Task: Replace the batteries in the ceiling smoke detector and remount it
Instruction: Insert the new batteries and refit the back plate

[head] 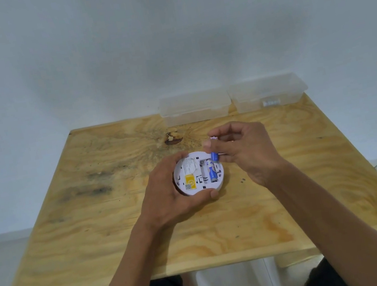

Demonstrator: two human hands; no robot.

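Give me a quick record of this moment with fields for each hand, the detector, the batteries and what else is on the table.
left hand: grips the smoke detector by its rim, back side up
right hand: pinches a blue battery at the compartment's far end
seated battery: one blue cell lies in the compartment
empty slot: beside the seated cell, on its left
table: plywood, with two clear plastic boxes at the far edge

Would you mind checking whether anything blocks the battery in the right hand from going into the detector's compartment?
Nothing visible does. The right hand pinches a blue battery right at the compartment's far end, beside the battery already seated. The left hand grips only the smoke detector by its rim, clear of the compartment.
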